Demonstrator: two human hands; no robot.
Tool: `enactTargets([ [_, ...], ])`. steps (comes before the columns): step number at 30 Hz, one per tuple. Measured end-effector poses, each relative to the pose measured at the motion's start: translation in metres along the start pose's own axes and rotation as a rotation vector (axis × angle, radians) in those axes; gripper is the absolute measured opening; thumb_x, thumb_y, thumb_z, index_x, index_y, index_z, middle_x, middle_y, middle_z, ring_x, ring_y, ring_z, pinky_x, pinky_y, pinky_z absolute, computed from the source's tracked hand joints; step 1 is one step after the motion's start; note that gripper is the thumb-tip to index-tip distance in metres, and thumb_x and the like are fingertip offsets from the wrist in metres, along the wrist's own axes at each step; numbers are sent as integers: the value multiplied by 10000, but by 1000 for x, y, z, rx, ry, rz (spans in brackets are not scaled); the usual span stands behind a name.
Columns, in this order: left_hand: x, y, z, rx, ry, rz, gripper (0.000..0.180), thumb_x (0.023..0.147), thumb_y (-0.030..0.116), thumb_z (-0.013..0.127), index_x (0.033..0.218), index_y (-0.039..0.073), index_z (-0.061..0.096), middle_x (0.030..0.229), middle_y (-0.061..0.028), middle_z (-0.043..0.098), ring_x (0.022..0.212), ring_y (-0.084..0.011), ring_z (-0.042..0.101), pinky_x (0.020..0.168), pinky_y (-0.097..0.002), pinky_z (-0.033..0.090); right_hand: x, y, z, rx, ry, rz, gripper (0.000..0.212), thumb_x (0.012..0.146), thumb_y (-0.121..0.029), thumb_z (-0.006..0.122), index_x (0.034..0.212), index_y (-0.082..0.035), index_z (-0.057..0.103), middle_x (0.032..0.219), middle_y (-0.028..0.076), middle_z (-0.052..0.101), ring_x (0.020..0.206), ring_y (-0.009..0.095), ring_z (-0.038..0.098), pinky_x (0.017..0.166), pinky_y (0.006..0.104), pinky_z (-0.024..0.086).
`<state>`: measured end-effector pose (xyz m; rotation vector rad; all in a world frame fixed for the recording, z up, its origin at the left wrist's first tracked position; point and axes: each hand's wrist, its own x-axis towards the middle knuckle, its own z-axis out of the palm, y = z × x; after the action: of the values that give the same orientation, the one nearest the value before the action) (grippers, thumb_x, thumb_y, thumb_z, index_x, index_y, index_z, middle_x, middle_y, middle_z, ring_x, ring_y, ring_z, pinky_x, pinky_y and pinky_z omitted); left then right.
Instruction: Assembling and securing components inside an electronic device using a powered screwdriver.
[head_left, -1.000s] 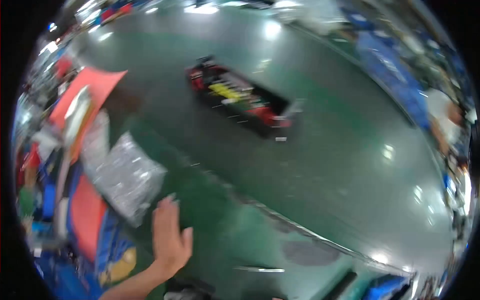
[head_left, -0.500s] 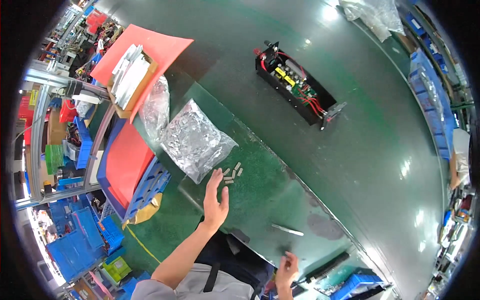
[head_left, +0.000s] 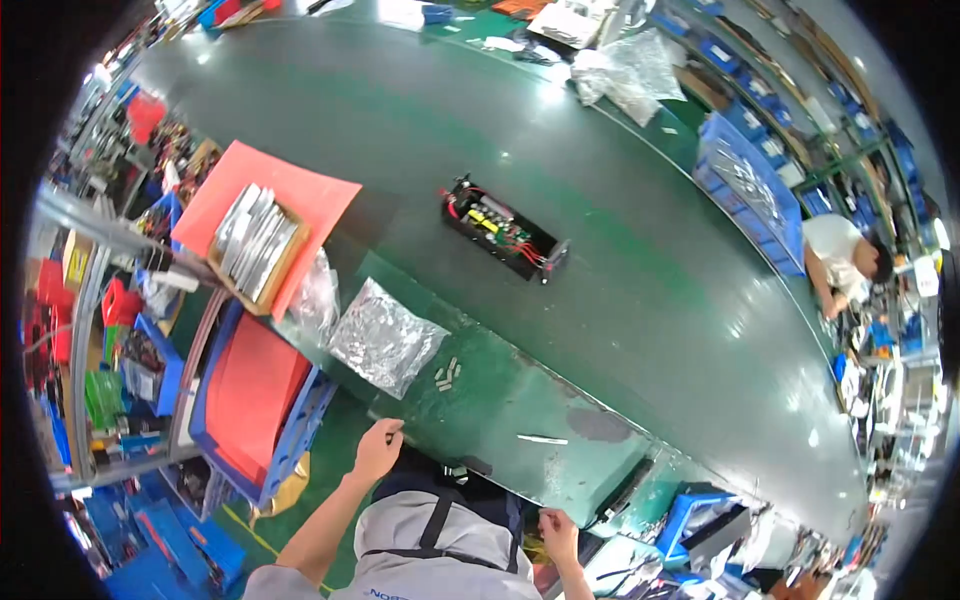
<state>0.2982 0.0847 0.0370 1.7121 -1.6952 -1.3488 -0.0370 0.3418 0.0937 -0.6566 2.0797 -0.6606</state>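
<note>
My left hand (head_left: 378, 449) is at the near left edge of the green work table (head_left: 490, 395), its fingers curled together; anything within them is hidden. Lower right, my right hand (head_left: 558, 534) is curled beside the table's near edge, and its grip is hidden too. Between the hands and farther in lies a slim pale tool (head_left: 543, 438), its kind unclear. Several small grey metal pieces (head_left: 447, 374) lie loose next to a silvery plastic bag (head_left: 385, 338). Farther off, a long black open case (head_left: 503, 235) with a circuit board, yellow parts and red wires stands on the dark green surface.
At left, a box of pale flat pieces (head_left: 258, 245) rests on a red sheet (head_left: 325, 190), above a blue crate with red sheets (head_left: 250, 400). A dark bar (head_left: 625, 490) lies at right. A blue crate (head_left: 745, 190) and a seated person (head_left: 838, 255) are far right.
The view has tilted up and shifted right. My left hand has drawn back from the small metal pieces toward the table's near edge, and its fingers have curled. My right hand has closed.
</note>
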Motion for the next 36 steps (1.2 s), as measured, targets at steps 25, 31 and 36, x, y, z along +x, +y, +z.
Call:
enactTargets([
  [25, 150, 39, -67, 500, -69, 229, 280, 973, 300, 624, 945, 22, 634, 802, -167, 722, 757, -380, 710, 693, -482, 533, -31, 40, 110, 304, 236, 287, 203, 981, -166, 633, 1066, -8, 728, 753, 59, 688, 602, 117, 630, 544, 264, 497],
  [31, 128, 23, -32, 233, -574, 57, 307, 1029, 283, 623, 968, -14, 670, 777, -97, 720, 689, -179, 698, 664, -331, 537, 77, -78, 137, -23, 212, -186, 228, 958, -169, 668, 1149, -44, 685, 857, 147, 701, 776, 268, 707, 705, 373, 557],
  [36, 109, 35, -7, 360, -528, 64, 292, 974, 310, 664, 978, 18, 676, 838, -130, 742, 768, -265, 724, 710, -392, 548, 165, -180, 161, -201, 126, -528, 608, 816, -137, 784, 1363, -105, 520, 1200, 154, 591, 1081, 365, 628, 878, 450, 557],
])
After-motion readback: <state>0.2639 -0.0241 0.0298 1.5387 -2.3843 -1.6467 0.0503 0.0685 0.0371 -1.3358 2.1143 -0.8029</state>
